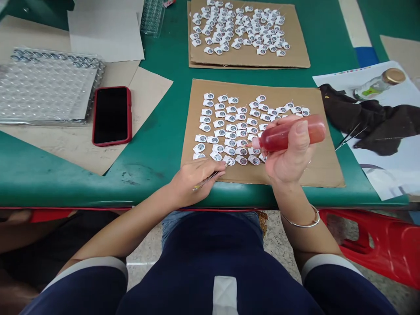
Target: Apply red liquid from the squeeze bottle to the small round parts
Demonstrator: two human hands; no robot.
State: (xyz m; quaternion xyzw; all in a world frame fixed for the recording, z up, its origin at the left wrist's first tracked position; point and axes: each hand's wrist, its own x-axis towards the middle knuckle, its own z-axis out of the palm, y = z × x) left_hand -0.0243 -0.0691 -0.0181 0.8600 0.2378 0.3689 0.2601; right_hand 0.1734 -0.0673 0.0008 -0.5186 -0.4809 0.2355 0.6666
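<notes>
My right hand [290, 157] is wrapped round a red squeeze bottle [278, 134], tilted so its pale pink nozzle points left over the small white tagged pieces. Each of these pieces [230, 116] has a round grey-and-white face, and they lie in rough rows on a brown cardboard sheet [315, 166]. At the sheet's front edge my left hand [198, 179] is closed on thin metal tweezers [206, 180]. Its fingertips are close to a piece in the front row; whether they touch it I cannot tell. The right hand hides some of the pieces.
Farther back, another cardboard sheet [298, 48] bears many similar pieces. A red-cased phone [112, 116] and a bubble-wrapped pack [46, 87] lie left. On the right are a dark cloth [344, 109], a gold-lidded glass jar [374, 87], a second pair of tweezers [349, 136] and white paper [383, 175].
</notes>
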